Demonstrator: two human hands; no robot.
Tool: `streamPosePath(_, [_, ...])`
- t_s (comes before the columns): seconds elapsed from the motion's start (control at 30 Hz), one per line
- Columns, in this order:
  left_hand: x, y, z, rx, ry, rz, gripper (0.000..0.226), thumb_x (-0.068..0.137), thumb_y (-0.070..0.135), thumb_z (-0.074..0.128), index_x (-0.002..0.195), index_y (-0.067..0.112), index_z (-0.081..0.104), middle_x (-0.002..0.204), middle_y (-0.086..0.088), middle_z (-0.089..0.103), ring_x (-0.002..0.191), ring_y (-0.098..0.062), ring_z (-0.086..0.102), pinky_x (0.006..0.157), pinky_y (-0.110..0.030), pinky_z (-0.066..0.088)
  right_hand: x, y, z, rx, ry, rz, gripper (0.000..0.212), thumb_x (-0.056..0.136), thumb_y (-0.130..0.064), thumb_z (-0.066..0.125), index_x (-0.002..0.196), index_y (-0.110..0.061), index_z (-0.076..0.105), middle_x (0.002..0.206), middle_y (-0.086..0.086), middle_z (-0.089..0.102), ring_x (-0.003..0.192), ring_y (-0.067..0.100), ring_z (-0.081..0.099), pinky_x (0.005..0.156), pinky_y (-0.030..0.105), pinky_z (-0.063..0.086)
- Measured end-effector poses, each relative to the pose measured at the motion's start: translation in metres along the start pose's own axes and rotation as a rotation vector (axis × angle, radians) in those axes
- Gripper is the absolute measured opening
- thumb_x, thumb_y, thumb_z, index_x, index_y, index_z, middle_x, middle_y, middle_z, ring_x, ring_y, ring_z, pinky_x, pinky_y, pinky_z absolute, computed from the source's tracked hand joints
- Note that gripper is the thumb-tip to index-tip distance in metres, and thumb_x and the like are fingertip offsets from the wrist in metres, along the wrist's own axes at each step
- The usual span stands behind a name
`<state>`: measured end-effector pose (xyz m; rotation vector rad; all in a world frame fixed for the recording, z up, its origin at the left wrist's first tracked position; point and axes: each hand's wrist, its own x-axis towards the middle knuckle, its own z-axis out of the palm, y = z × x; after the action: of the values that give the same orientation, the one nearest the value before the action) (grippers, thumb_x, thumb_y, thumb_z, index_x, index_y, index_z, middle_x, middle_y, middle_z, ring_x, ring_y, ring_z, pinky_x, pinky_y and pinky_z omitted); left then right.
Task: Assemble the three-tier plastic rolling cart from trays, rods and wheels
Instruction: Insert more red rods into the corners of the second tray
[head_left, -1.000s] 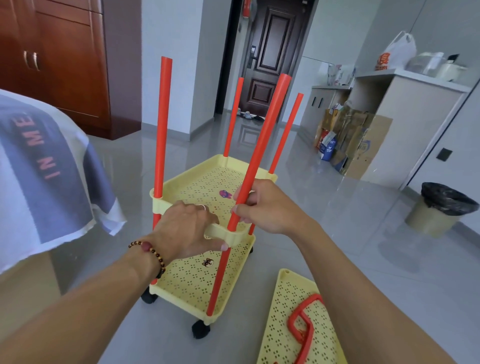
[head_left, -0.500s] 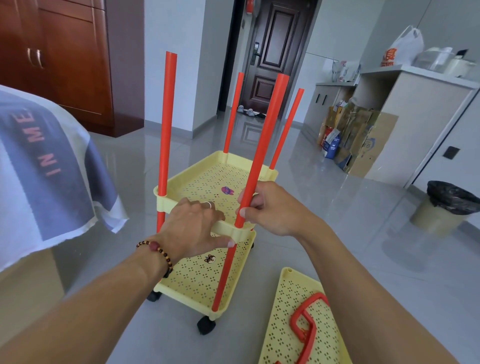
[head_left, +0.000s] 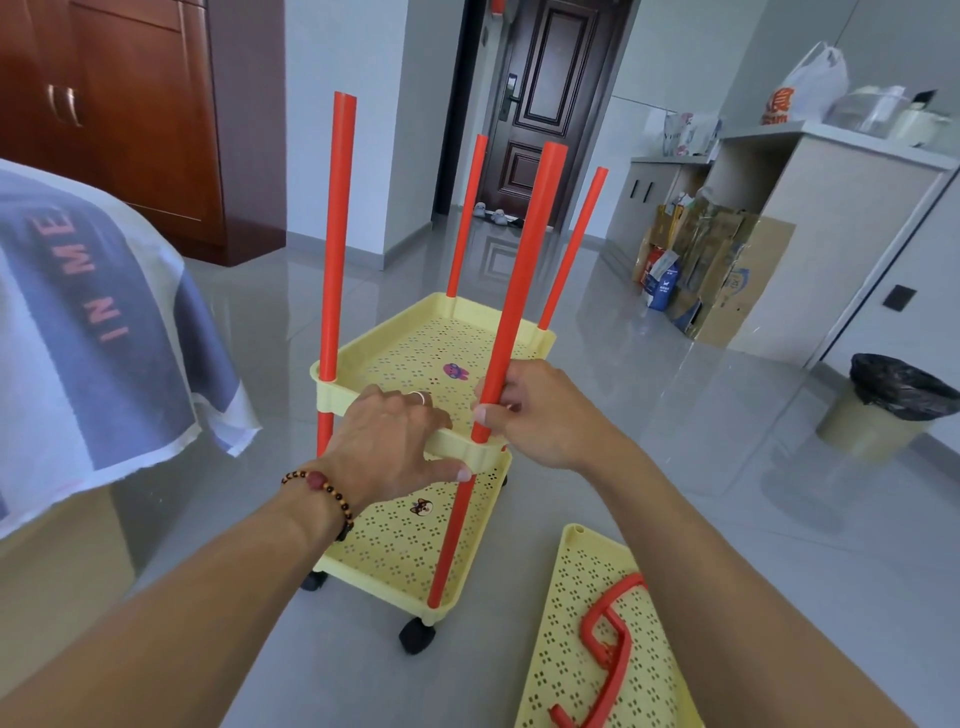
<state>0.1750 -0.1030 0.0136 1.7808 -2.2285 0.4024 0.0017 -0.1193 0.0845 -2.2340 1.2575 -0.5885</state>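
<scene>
Pinching the near right rod (head_left: 511, 306) just above the middle tray's corner socket, the right hand (head_left: 540, 415) has thumb and curled fingertips closed round the red tube. The left hand (head_left: 389, 447) curls over the near rim of the middle tray (head_left: 405, 353), fingers on top and thumb reaching under the edge beside that same corner.

That tray sits partway down four red rods: the near left rod (head_left: 335, 244) stands close to upright, while the gripped one leans away toward its top, and the two far rods (head_left: 467, 213) rise from the back corners. Below, the bottom tray (head_left: 395, 545) rests on black wheels (head_left: 415, 636) on the grey floor (head_left: 649, 415). The third tray (head_left: 597, 623) lies flat on the floor to the right, apart from the cart, with a red handle (head_left: 608, 639) resting in it.

The step in hand looks like seating this tier level. It would go best if the right hand steadied the leaning rod toward vertical while the left pressed the rim down evenly, since a tilted rod is likely to bind in its socket. Working each corner a little at a time should keep the tray from jamming askew. The wheels may let the cart roll under a sideways push, so force is better aimed straight down. Whether the far corners are fully seated cannot be told from here.
</scene>
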Motion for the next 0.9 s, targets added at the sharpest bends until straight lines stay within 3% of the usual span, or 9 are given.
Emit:
streamPosePath(0.07, [0.001, 0.000, 0.002, 0.011, 0.000, 0.000, 0.096, 0.061, 0.089, 0.013, 0.117, 0.030, 0.065, 0.100, 0.006, 0.066, 0.088, -0.020, 0.063, 0.081, -0.036, 0.039, 0.001, 0.004, -0.001, 0.072, -0.031, -0.034, 0.014, 0.093, -0.014, 0.063, 0.107, -0.017, 0.063, 0.112, -0.001, 0.072, 0.099, 0.014, 0.068, 0.088, 0.031, 0.052])
streamPosePath(0.27, [0.000, 0.003, 0.001, 0.049, -0.007, -0.012, 0.092, 0.066, 0.088, 0.017, 0.116, 0.028, 0.065, 0.103, 0.005, 0.067, 0.090, -0.020, 0.063, 0.083, -0.036, 0.040, 0.000, 0.021, 0.011, 0.095, 0.136, -0.047, 0.021, 0.089, -0.022, 0.068, 0.108, -0.014, 0.070, 0.099, -0.001, 0.078, 0.089, 0.013, 0.074, 0.088, 0.044, 0.058])
streamPosePath(0.47, [-0.003, 0.003, -0.001, 0.073, -0.015, -0.035, 0.088, 0.068, 0.085, 0.020, 0.116, 0.026, 0.064, 0.101, 0.004, 0.066, 0.091, -0.020, 0.063, 0.084, -0.036, 0.040, -0.005, 0.018, 0.024, 0.072, 0.295, -0.057, 0.015, 0.089, -0.024, 0.069, 0.098, -0.013, 0.072, 0.092, -0.002, 0.079, 0.081, 0.011, 0.074, 0.082, 0.039, 0.059])
streamPosePath(0.57, [-0.008, 0.005, -0.001, 0.034, -0.034, -0.052, 0.082, 0.074, 0.084, 0.028, 0.125, 0.028, 0.059, 0.112, 0.004, 0.062, 0.104, -0.019, 0.057, 0.093, -0.035, 0.036, -0.010, 0.013, 0.035, -0.008, 0.409, -0.073, 0.018, 0.090, -0.026, 0.068, 0.083, -0.010, 0.067, 0.073, -0.004, 0.076, 0.068, 0.016, 0.070, 0.074, 0.037, 0.057])
streamPosePath(0.67, [-0.014, 0.007, -0.004, -0.020, -0.004, -0.065, 0.075, 0.081, 0.076, 0.044, 0.133, 0.023, 0.052, 0.129, -0.002, 0.058, 0.124, -0.023, 0.048, 0.107, -0.038, 0.029, -0.013, 0.006, 0.041, -0.062, 0.452, -0.083, 0.021, 0.091, -0.028, 0.066, 0.075, -0.017, 0.059, 0.073, -0.005, 0.075, 0.067, 0.017, 0.067, 0.071, 0.038, 0.056])
streamPosePath(0.73, [-0.025, 0.009, -0.008, -0.004, 0.098, -0.041, 0.071, 0.083, 0.065, 0.052, 0.133, 0.015, 0.052, 0.130, -0.007, 0.059, 0.132, -0.028, 0.044, 0.109, -0.042, 0.031, -0.015, 0.004, 0.038, -0.075, 0.396, -0.090, 0.019, 0.092, -0.033, 0.065, 0.081, -0.017, 0.063, 0.080, -0.005, 0.076, 0.074, 0.015, 0.070, 0.075, 0.038, 0.057])
streamPosePath(0.8, [-0.047, 0.015, -0.014, 0.007, 0.236, 0.054, 0.063, 0.085, 0.049, 0.058, 0.133, 0.009, 0.052, 0.132, -0.013, 0.058, 0.133, -0.032, 0.045, 0.106, -0.046, 0.038, -0.022, 0.007, 0.027, -0.101, 0.372, -0.103, 0.026, 0.094, -0.039, 0.060, 0.106, -0.017, 0.067, 0.101, -0.003, 0.075, 0.095, 0.014, 0.069, 0.088, 0.036, 0.054])
streamPosePath(0.9, [-0.082, 0.034, -0.009, 0.044, 0.310, 0.386, 0.055, 0.086, 0.036, 0.053, 0.134, 0.010, 0.051, 0.135, -0.013, 0.055, 0.129, -0.032, 0.046, 0.105, -0.046, 0.039, -0.042, 0.038, -0.001, -0.232, 0.434, -0.074, 0.036, 0.098, -0.037, 0.051, 0.125, -0.014, 0.059, 0.120, 0.003, 0.068, 0.109, 0.021, 0.063, 0.095, 0.039, 0.048])
